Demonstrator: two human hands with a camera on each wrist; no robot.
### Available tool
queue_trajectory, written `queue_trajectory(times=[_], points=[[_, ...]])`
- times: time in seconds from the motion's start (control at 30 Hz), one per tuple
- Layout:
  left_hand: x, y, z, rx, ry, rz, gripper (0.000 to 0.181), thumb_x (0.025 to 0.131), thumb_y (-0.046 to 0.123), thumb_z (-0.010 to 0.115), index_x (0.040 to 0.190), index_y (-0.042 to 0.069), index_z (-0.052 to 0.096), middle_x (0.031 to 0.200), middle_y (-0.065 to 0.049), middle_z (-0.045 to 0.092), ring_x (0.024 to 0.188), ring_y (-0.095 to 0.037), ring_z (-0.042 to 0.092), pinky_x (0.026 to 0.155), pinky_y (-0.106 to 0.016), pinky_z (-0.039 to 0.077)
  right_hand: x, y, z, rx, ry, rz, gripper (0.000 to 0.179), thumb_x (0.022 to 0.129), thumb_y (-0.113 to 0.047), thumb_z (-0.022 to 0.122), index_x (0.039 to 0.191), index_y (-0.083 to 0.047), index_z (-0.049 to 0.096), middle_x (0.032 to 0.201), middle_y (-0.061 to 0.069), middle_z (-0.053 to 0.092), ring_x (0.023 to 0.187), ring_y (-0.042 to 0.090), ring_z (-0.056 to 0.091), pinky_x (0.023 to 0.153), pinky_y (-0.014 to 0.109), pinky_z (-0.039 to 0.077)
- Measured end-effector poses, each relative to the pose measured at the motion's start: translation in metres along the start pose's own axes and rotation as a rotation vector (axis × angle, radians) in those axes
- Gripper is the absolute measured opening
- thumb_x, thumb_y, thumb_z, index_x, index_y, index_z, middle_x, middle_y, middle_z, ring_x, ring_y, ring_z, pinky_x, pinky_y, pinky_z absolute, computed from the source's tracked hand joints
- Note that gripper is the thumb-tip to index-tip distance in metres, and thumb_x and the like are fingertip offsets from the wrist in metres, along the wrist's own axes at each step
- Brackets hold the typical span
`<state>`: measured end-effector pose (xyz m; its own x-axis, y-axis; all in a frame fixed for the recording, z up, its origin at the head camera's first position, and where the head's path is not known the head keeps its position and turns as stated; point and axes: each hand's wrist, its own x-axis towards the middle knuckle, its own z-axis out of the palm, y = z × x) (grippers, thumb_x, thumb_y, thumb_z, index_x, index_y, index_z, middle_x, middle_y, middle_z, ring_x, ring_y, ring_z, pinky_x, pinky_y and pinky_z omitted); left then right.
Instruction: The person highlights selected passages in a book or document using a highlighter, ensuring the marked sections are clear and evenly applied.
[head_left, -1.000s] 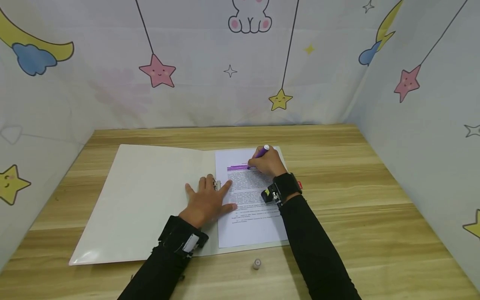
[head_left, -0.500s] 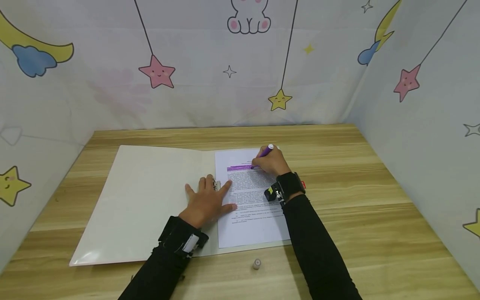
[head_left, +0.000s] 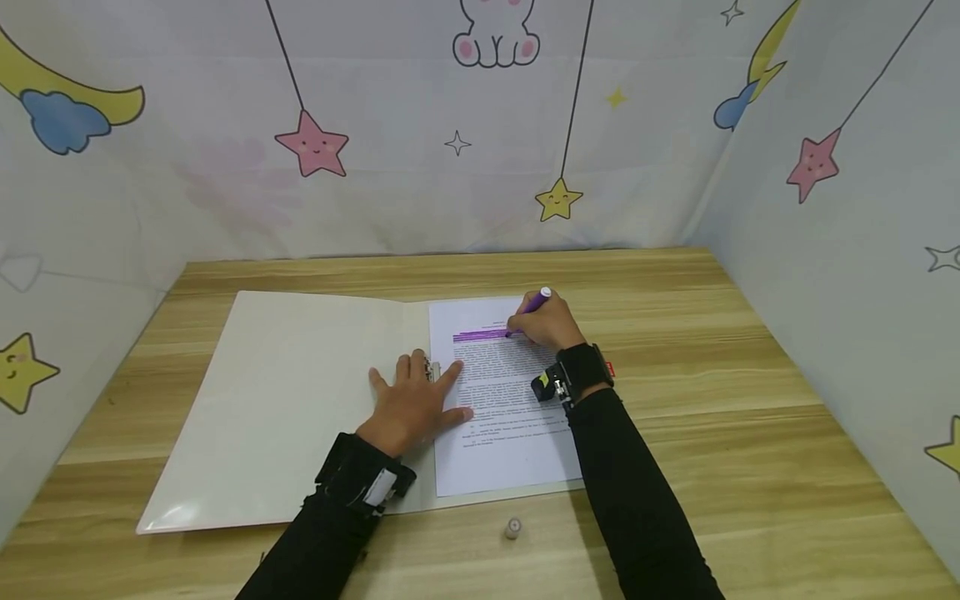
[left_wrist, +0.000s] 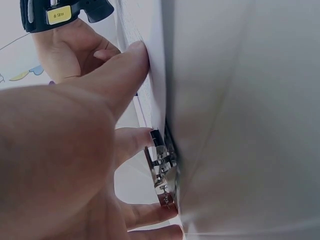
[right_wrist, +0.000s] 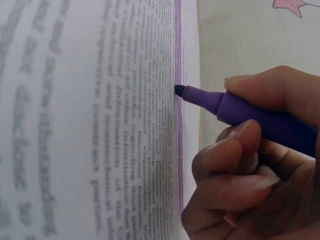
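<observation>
My right hand (head_left: pixel 551 323) pinches a purple highlighter (right_wrist: pixel 270 120), its dark tip touching the printed sheet (head_left: pixel 502 467). Purple lines (right_wrist: pixel 178 45) run across the upper text at the tip. With fingers spread, my left hand (head_left: pixel 408 408) rests across the sheet's left edge and the open white folder (head_left: pixel 277 400) beneath it. Beside its fingers sits a metal clip (left_wrist: pixel 162 170) at the folder's fold. In the head view the right hand and forearm cover part of the sheet's right side.
A small grey cap (head_left: pixel 513 527) stands on the wooden table (head_left: pixel 720 467) just in front of the folder. Fabric walls (head_left: pixel 375 208) printed with stars and moons enclose the table at the back and both sides.
My right hand has slid a little to the right with the highlighter, and the purple line has grown longer that way. The left hand stays in place on the sheet.
</observation>
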<state>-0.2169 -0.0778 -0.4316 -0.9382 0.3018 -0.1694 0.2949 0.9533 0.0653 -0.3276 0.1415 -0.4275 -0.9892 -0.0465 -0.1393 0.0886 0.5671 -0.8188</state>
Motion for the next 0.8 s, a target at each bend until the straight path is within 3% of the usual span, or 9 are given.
queue_trajectory(times=[0.8], points=[[0.001,0.000,-0.001,-0.006,-0.006,-0.004,0.079,0.090,0.066,0.060,0.157,0.028,0.039,0.141,-0.030,0.035,0.130,-0.047,0.033,0.098,-0.081,0.022,0.001,0.003,-0.011,-0.006,-0.006,0.036,0.022,0.079,-0.010,0.077,0.072,-0.007,0.057,0.057,0.001,0.048,0.052,0.016,0.044,0.050,0.031,0.035]])
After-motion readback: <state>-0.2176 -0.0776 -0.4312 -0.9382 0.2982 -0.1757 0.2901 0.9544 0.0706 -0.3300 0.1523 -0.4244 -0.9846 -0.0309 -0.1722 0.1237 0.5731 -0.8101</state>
